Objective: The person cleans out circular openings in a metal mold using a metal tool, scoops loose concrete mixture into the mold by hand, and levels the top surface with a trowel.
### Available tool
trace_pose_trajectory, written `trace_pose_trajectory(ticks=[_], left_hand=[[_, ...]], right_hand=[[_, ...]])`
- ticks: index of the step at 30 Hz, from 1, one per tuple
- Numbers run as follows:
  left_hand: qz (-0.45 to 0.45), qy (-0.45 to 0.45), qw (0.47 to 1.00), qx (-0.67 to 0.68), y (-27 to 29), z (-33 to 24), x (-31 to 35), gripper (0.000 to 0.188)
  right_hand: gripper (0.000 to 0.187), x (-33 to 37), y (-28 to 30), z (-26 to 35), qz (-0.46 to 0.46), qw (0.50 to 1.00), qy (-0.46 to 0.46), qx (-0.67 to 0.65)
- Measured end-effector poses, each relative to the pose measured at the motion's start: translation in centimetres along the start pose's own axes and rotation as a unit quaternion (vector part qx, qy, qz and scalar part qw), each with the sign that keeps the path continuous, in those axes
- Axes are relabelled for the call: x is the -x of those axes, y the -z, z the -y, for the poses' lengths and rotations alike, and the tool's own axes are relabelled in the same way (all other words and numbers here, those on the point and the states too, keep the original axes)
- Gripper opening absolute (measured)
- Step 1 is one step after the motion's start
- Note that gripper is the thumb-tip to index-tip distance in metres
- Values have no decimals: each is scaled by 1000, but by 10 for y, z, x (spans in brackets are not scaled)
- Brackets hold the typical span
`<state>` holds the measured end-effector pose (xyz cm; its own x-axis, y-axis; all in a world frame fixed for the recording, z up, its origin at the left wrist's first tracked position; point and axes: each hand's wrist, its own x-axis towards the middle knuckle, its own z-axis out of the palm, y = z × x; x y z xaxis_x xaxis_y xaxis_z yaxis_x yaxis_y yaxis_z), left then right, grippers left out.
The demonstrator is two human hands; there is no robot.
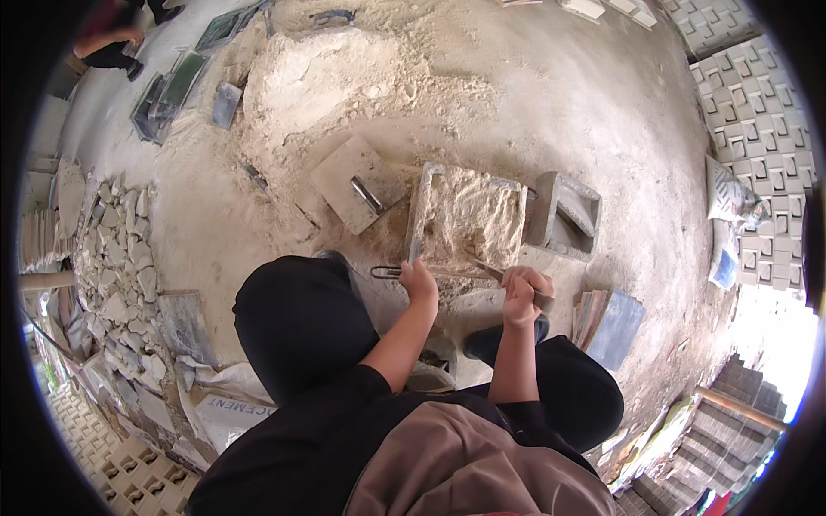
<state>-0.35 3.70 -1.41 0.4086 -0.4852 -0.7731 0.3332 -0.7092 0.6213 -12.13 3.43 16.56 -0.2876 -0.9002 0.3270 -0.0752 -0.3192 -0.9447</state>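
Note:
In front of me on the floor stands a square mould frame point(416, 224), filled with a lumpy, pale sandy mix point(473, 211). My left hand point(419, 282) is closed on the frame's near left corner, beside a metal loop handle point(385, 272). My right hand point(523, 295) grips a trowel point(489, 269), whose blade points into the mix at the near side. Left of the frame lies a square plate point(340, 181) with a metal bar handle point(367, 196). To the right sits a grey open box point(542, 211) with a slanted slab inside.
A heap of pale powder point(323, 82) spreads beyond the mould. Broken pieces point(116, 267) are piled at the left. Flat boards point(615, 327) lean near my right knee. Patterned blocks point(753, 129) are stacked at the far right. Another person point(112, 47) is at the upper left.

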Motion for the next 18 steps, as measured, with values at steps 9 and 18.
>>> trace_pose_trajectory(ticks=[9, 18], left_hand=[[4, -34, 999, -8, 1, -11, 11, 55], [-41, -44, 997, -50, 3, -18, 28, 56]], right_hand=[[26, 1, -19, -12, -70, 997, -31, -12], [23, 9, -16, -11, 21, 998, -18, 56]])
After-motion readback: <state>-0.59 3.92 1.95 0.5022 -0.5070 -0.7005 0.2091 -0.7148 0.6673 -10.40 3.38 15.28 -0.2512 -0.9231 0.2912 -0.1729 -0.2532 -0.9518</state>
